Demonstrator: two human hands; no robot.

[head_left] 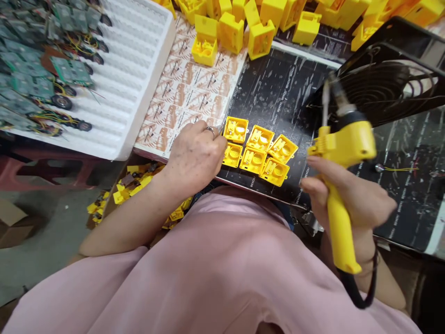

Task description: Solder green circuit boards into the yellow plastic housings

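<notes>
My right hand is wrapped around the handle of a yellow soldering gun, its metal tip pointing away from me over the black board. Just left of the small yellow plastic housings, my left hand rests with its fingers curled in. It partly covers the nearest housing, and whatever its fingertips hold is hidden. Several of these open housings lie in two short rows, showing round grilles inside.
Circuit boards with wires and small speakers crowd a white foam tray at left. Larger yellow cases line the back. A black fan stands behind the gun. A box of yellow parts sits below the table's edge.
</notes>
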